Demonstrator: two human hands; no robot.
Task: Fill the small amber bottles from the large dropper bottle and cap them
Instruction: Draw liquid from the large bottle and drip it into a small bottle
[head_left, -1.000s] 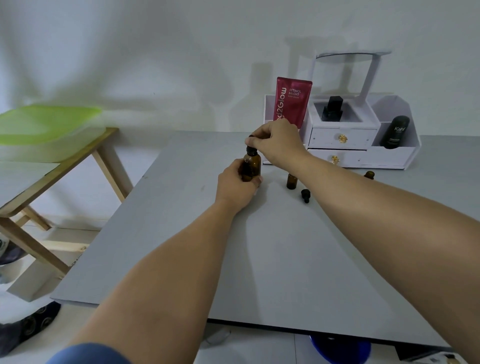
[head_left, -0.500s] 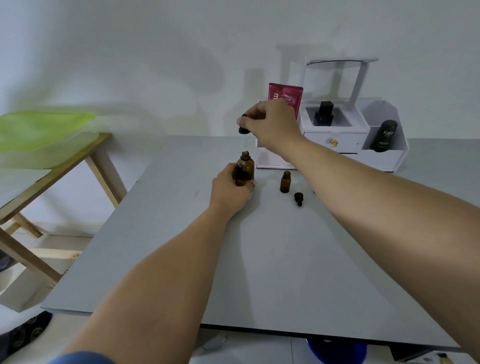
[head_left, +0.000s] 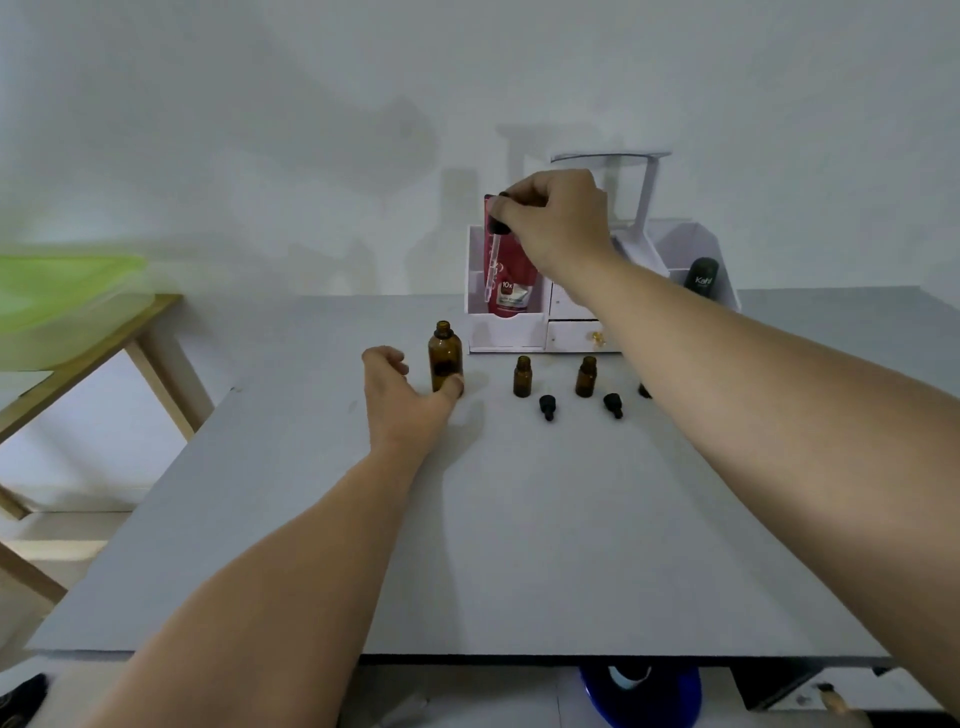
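Large dropper bottle (head_left: 445, 356) stands uncapped, your loosely curled left hand (head_left: 402, 400) steadying it; your right hand (head_left: 556, 218) fingers pinch its dropper (head_left: 493, 249), ready for filling.

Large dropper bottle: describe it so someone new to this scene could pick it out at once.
On the grey table, look just by the front left corner of the white organiser. The large dropper bottle stands there uncapped, with the thumb of the left hand against its base. It is the tallest amber bottle and the leftmost; the two small amber bottles stand to its right.
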